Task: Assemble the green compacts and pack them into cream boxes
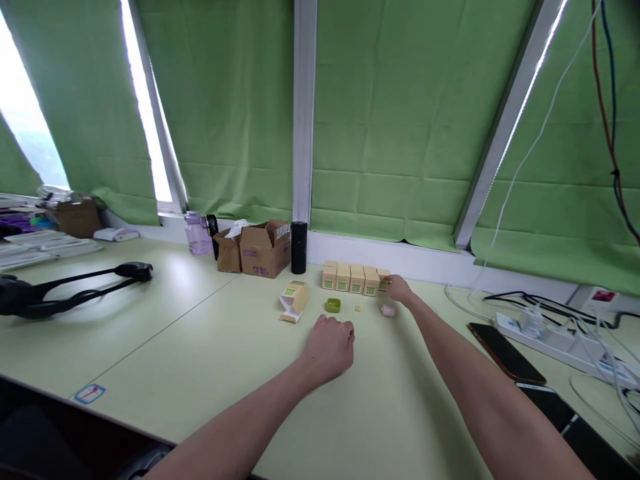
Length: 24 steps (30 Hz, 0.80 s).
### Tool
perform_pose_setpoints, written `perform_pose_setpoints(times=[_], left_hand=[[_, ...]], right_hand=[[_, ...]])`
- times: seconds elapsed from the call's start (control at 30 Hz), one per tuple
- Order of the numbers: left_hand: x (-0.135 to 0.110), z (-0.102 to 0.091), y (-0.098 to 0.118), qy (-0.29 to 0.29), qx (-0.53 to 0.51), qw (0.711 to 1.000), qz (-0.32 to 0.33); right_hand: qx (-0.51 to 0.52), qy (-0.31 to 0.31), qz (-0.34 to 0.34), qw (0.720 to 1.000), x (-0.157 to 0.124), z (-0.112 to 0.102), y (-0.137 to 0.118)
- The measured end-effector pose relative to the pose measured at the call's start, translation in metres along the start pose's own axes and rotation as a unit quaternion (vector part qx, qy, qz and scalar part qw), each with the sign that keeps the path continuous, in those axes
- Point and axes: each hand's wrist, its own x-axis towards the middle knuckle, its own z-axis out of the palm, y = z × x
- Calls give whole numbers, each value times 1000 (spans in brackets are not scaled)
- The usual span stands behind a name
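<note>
My right hand point(399, 288) reaches to the right end of a row of small cardboard boxes point(357, 279). Its fingers are closed on the endmost small box point(383, 275), which stands slightly askew from the row. My left hand point(331, 343) rests on the table, curled into a fist with nothing showing in it. Just beyond it sits a small green open container point(333, 305). To the right of that lie a tiny yellow piece point(357, 309) and a small pale pink cylinder point(388, 311). An opened small box point(295, 300) lies on its side to the left.
Two larger cardboard boxes point(265, 250) and a black cylinder point(299, 248) stand at the back, with a purple bottle point(198, 233) farther left. A black headset-like frame point(75, 287) lies at left. Phones point(507, 352) and a power strip point(560, 340) with cables occupy the right.
</note>
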Motion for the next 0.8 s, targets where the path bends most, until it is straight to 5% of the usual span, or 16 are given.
perform_pose_setpoints(times=[0.13, 0.4, 0.63, 0.8], left_hand=[[0, 2, 0, 2, 0, 1000, 3], [2, 1, -4, 14, -11, 1000, -2], [12, -10, -17, 34, -36, 998, -46], [27, -15, -35, 38, -28, 993, -110]], right_hand=[[-8, -9, 1, 1000, -5, -2, 0], [-25, 111, -6, 994, -66, -1, -8], [-4, 17, -68, 998, -150, 17, -26], [8, -24, -87, 996, -177, 29, -32]])
